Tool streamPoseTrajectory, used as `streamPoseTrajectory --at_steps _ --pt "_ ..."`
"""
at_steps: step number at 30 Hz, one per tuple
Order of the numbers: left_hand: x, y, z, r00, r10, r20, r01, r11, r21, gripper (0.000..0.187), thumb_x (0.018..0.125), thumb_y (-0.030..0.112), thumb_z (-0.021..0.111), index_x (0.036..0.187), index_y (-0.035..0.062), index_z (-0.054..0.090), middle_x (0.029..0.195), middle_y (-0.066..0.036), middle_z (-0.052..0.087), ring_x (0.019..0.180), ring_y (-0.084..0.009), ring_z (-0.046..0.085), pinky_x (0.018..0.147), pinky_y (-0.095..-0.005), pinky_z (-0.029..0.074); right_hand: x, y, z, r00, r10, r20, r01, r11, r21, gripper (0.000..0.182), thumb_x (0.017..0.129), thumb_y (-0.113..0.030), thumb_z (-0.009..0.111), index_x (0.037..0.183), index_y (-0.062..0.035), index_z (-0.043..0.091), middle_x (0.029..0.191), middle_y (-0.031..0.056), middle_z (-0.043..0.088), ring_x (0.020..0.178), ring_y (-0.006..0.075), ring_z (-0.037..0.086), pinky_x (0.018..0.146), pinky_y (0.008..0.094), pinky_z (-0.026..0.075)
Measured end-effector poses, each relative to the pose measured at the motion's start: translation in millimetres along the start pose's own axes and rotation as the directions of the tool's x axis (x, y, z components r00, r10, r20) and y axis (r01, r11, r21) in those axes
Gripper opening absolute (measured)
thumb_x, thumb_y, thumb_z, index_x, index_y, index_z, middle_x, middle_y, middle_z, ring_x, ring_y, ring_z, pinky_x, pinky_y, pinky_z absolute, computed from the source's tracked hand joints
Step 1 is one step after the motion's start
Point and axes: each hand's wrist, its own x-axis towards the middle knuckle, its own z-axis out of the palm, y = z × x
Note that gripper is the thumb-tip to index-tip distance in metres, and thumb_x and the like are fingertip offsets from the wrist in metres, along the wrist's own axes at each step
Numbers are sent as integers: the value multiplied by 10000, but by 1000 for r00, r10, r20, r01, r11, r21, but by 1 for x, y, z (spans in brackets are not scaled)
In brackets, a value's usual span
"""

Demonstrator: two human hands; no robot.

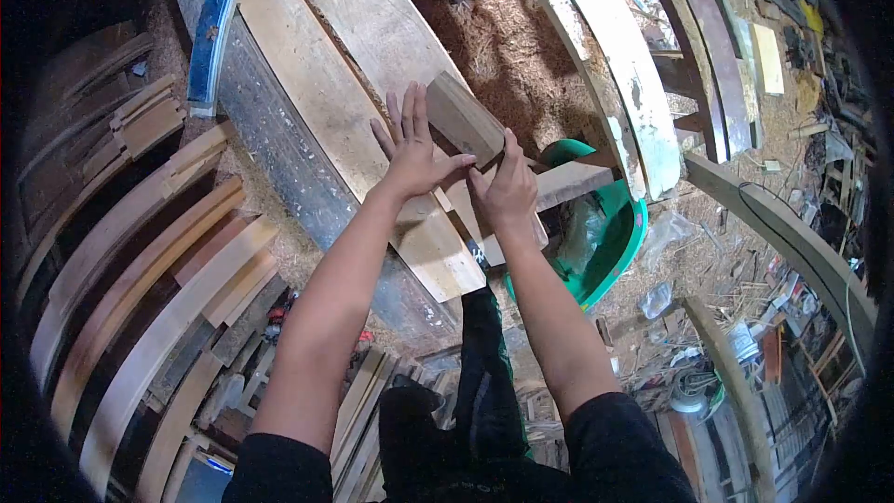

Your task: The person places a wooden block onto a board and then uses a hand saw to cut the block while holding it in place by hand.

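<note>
Both of my hands are over the near ends of long pale boards. My left hand [412, 154] has its fingers spread, pointing away from me, with its palm low over a board [354, 130]. Just to the right, my right hand [506, 191] touches the near end of a short wooden block [464, 116], its thumb close to my left thumb. The block lies at a slant across the board ends. What the right fingers press on underneath is partly hidden.
A green basin [626, 247] with clear plastic inside stands right of the boards. A blue-faced piece [210, 42] lies at the upper left. Stacked planks [168, 317] fill the left side. A long beam [782, 233] crosses the right. Shavings [494, 47] cover the ground.
</note>
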Motion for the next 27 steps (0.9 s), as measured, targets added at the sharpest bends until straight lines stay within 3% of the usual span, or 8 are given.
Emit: streamPoseTrajectory --at_steps 9,12,14,18,21,27 --pt "2 3 -5 999 1 45 -1 1000 12 1463 699 779 744 1618 120 -183 1712 -114 -154 1530 -423 -257 1111 -755 -171 2 -4 0 999 -26 -38 28 999 41 989 711 -316 878 1492 -29 345 1222 230 610 1047 416 648 848 483 542" --pt "0 4 -6 996 -26 88 25 1000 15 1455 706 725 788 1623 106 -157 1709 -142 -153 1524 -435 -260 1112 -746 -168 1 -6 -4 999 -31 -40 33 998 53 973 736 -395 850 1487 -27 353 1220 231 610 1053 421 647 856 485 539" --pt "0 3 -4 997 -13 74 13 1000 6 1447 707 724 788 1627 116 -149 1708 -143 -156 1522 -438 -266 1106 -751 -169 2 -7 -6 994 -77 -74 77 997 4 894 749 -418 831 1421 -14 404 1153 229 629 958 403 671 793 454 565" --pt "1 2 -5 997 0 74 0 1000 5 1438 714 718 787 1627 116 -147 1709 -140 -159 1523 -433 -268 1100 -758 -166 0 1 1 996 -66 -66 68 997 30 807 812 -412 785 1412 -13 421 1144 224 630 946 404 669 788 460 563" --pt "2 5 -7 995 -7 96 4 999 37 1429 732 709 781 1621 111 -165 1707 -140 -167 1520 -434 -276 1096 -764 -159 -2 6 4 996 -48 -76 50 999 19 641 924 -393 671 1399 -20 456 1110 213 636 928 400 665 772 465 560" --pt "8 -8 -9 980 80 180 -88 996 35 1412 771 700 761 1602 95 -207 1679 -199 -228 1464 -521 -329 1046 -806 -155 -4 3 8 991 -8 -131 9 1000 9 547 947 -396 629 1343 -43 498 1110 178 636 919 376 666 761 447 561"
